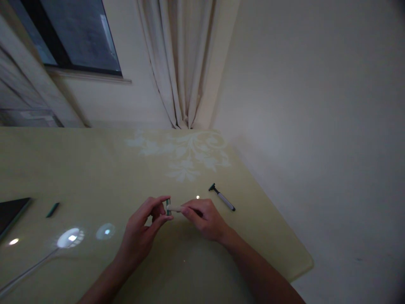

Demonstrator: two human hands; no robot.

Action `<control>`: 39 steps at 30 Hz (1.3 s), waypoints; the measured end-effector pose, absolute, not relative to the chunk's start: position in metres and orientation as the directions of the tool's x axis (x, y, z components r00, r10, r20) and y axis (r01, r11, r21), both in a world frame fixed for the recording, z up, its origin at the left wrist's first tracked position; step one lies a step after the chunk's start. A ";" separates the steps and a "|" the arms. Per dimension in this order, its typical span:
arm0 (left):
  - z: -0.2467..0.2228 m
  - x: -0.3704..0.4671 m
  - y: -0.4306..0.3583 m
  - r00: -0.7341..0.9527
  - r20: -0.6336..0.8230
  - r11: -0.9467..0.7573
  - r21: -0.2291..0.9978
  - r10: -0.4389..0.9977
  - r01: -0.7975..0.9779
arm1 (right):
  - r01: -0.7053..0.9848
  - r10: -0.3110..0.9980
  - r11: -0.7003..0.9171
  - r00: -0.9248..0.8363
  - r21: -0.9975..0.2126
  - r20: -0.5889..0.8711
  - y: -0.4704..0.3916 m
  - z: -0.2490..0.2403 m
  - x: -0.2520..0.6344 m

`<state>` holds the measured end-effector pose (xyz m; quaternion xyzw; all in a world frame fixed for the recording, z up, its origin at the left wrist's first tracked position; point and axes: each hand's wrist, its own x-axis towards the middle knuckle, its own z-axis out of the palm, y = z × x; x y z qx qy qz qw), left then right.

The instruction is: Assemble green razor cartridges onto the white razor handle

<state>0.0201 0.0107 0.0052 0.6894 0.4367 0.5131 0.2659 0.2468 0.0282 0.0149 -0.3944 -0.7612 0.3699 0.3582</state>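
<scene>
My left hand (144, 230) pinches a small green-and-dark razor cartridge (168, 207) upright between thumb and index finger. In my right hand (204, 219) is a thin pale stick (176, 209), gripped by the fingertips; its whitish tip reaches the face of the cartridge. Whether that tip is bristle or cotton is too small to make out. Beyond my right hand, a razor (222, 198) with a grey-and-black handle lies on the table, its head pointing away to the left.
A small dark green piece (52, 210) lies on the left of the pale yellow-green table (95, 169). A black flat object (12, 213) is cut off at the left edge. Lights reflect on the glossy top. Beige curtains (183, 63) hang behind; a wall (316, 126) borders the right side.
</scene>
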 end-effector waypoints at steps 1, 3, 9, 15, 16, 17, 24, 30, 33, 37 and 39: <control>0.005 0.020 0.010 0.090 0.475 -0.476 0.814 0.875 0.332 | 0.336 0.869 0.405 -0.432 -0.850 0.243 0.028 0.015 0.247; 0.005 0.020 0.010 0.089 0.469 -0.470 0.814 0.878 0.341 | 0.351 0.888 0.379 -0.397 -0.856 0.230 0.029 0.015 0.247; 0.002 0.020 0.009 0.115 0.457 -0.468 0.819 0.882 0.334 | 0.281 0.900 0.329 -0.382 -0.901 0.210 0.030 0.017 0.248; 0.003 0.019 0.009 0.120 0.463 -0.477 0.823 0.878 0.309 | 0.333 0.910 0.296 -0.382 -0.895 0.159 0.034 0.015 0.253; 0.003 0.019 0.008 0.123 0.464 -0.478 0.824 0.878 0.304 | 0.339 0.914 0.293 -0.375 -0.894 0.158 0.035 0.016 0.255; 0.003 0.019 0.008 0.127 0.461 -0.477 0.826 0.878 0.302 | 0.334 0.915 0.293 -0.371 -0.896 0.161 0.035 0.016 0.256; 0.000 0.022 0.009 0.147 0.449 -0.473 0.837 0.881 0.277 | 0.316 0.878 0.338 -0.444 -0.886 0.177 0.033 0.019 0.256; 0.001 0.021 0.008 0.138 0.406 -0.429 0.864 0.903 0.263 | 0.346 0.897 0.339 -0.399 -0.875 0.190 0.036 0.019 0.260; 0.000 0.021 0.008 0.127 0.376 -0.397 0.881 0.918 0.258 | 0.313 0.881 0.329 -0.442 -0.891 0.170 0.033 0.016 0.256; -0.001 0.021 0.010 0.102 0.356 -0.370 0.894 0.929 0.253 | 0.345 0.900 0.275 -0.422 -0.897 0.113 0.032 0.014 0.253; -0.002 0.021 0.011 0.103 0.362 -0.376 0.892 0.927 0.251 | 0.333 0.908 0.268 -0.401 -0.904 0.121 0.033 0.014 0.253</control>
